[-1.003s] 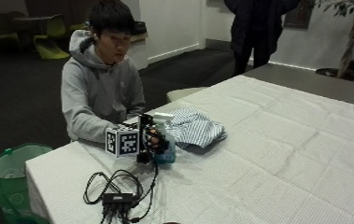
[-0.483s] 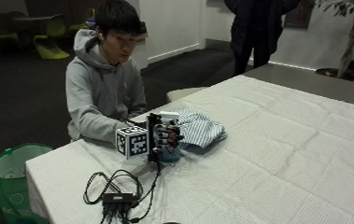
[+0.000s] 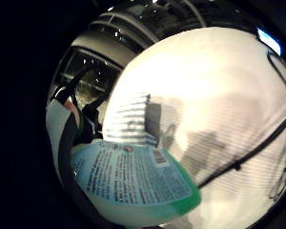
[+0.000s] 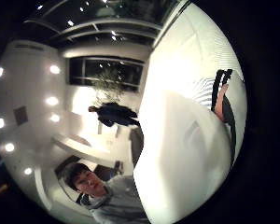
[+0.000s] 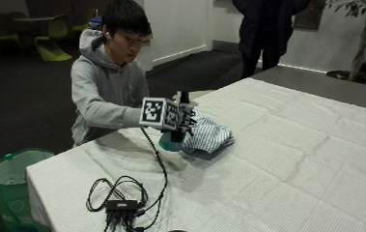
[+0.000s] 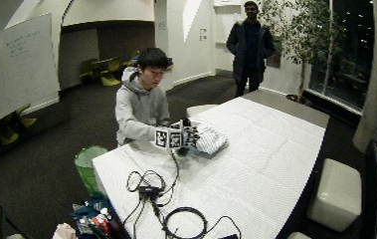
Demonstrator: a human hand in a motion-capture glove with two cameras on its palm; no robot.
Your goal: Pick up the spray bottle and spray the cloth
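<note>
White-clothed table (image 5: 285,159), dim room, green bin (image 5: 9,179)

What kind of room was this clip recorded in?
Probably an office or campus common room, not a home: a large whiteboard on the wall, a long table under a white cover, green chairs around another table behind, and a potted tree by dark windows.

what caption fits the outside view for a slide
Gloved right hand holds a spray bottle above the table, beside a striped cloth.
</note>
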